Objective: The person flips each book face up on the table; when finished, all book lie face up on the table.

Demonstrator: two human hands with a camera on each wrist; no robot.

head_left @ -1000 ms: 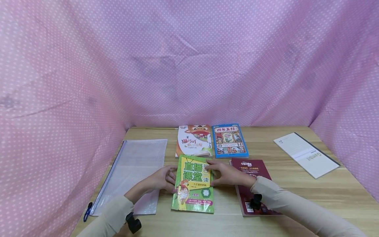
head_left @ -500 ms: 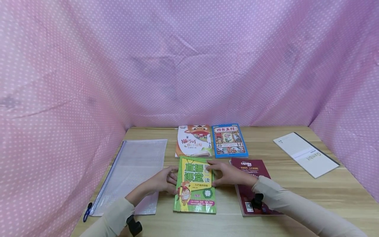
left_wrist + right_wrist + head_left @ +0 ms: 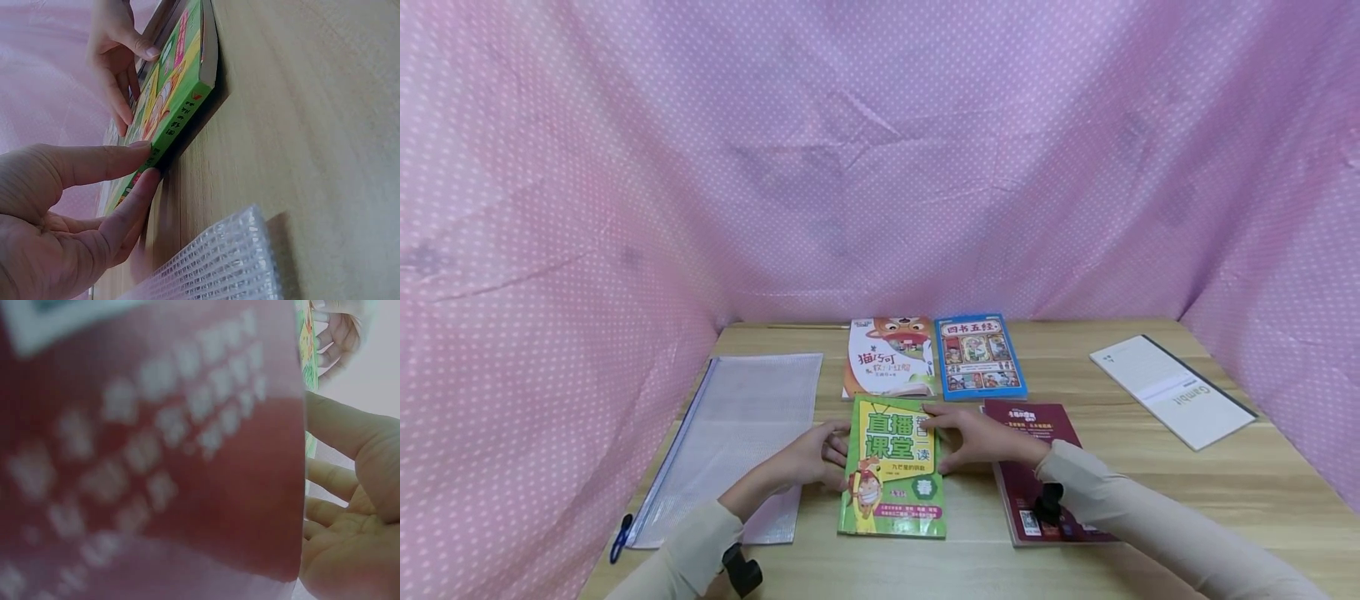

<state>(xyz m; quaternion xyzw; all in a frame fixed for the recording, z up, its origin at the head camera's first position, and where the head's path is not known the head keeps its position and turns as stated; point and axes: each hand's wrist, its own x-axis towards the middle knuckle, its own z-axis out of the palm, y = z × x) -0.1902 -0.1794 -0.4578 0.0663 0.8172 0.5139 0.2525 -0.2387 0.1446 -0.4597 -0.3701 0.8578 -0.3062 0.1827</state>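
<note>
A green and yellow book (image 3: 891, 496) lies cover up near the table's front, between both hands. At its spine, my left hand (image 3: 812, 457) pinches the edge; in the left wrist view the thumb (image 3: 106, 164) and index finger meet there. My right hand (image 3: 981, 440) holds the opposite side, with fingertips over the upper right of the cover and the thumb at the right edge. Under the right forearm lies a dark red book (image 3: 1030, 479), partly covered by the sleeve. It fills much of the right wrist view, blurred.
Behind stand a white picture-cover book (image 3: 887, 367) and a blue-bordered book (image 3: 977, 358), lying flat. A mesh zip pouch (image 3: 752, 433) lies left, its dark blue pull loop (image 3: 621, 538) beside it. A pale notepad (image 3: 1172, 392) lies right. Pink dotted cloth (image 3: 880, 167) hangs around.
Between one second and half a second ago, the green book shifted slightly to the right and straightened, both hands staying on it. Since then it has barely moved.
</note>
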